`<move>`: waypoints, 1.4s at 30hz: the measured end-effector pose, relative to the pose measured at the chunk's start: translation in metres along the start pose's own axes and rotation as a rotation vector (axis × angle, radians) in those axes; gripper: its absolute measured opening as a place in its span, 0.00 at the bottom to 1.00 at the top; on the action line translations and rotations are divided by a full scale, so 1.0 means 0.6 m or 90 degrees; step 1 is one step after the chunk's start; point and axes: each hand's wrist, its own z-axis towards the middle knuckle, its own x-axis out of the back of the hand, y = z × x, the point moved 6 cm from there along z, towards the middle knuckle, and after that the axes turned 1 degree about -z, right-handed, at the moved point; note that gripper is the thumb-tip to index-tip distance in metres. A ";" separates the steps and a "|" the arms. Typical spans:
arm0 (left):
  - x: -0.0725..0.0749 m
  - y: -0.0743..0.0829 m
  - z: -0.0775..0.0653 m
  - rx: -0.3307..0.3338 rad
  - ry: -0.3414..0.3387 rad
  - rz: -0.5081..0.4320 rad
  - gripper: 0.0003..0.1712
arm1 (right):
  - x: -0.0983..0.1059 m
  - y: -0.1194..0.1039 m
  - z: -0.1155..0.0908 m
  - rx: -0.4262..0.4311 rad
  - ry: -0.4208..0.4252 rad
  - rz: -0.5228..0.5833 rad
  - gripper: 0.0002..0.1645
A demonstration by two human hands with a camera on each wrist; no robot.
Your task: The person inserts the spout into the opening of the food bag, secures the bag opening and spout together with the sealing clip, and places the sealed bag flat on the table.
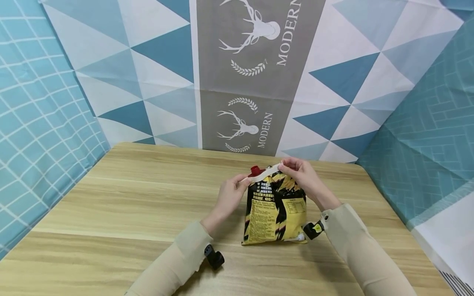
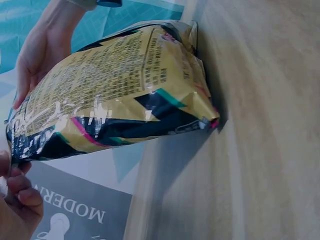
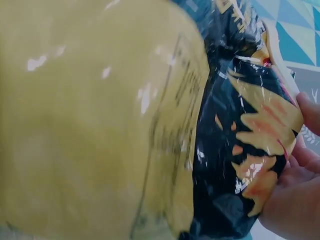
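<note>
A black and yellow snack bag (image 1: 263, 216) stands upright on the wooden table, its printed back towards me. Along its top edge runs a white bag clip (image 1: 265, 174), slightly bowed, with a red spout (image 1: 254, 171) behind its left part. My left hand (image 1: 230, 195) pinches the clip's left end between thumb and fingers. At the other end, my right hand (image 1: 304, 177) pinches the clip and the bag's top corner. The left wrist view shows the bag's bottom corner touching the table. Close up in the right wrist view, the bag's foil (image 3: 240, 150) looks puffed and creased beside the right thumb.
The wooden table (image 1: 122, 213) spreads around the bag on all sides. Behind it hangs a patterned cloth (image 1: 163, 78) with deer prints, and blue cloths close off the left and right sides. Black wrist cameras (image 1: 214, 257) sit on both sleeves.
</note>
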 end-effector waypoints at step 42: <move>0.075 -0.114 0.028 0.276 -0.086 -0.229 0.14 | -0.035 0.132 -0.004 -0.125 -0.017 0.125 0.11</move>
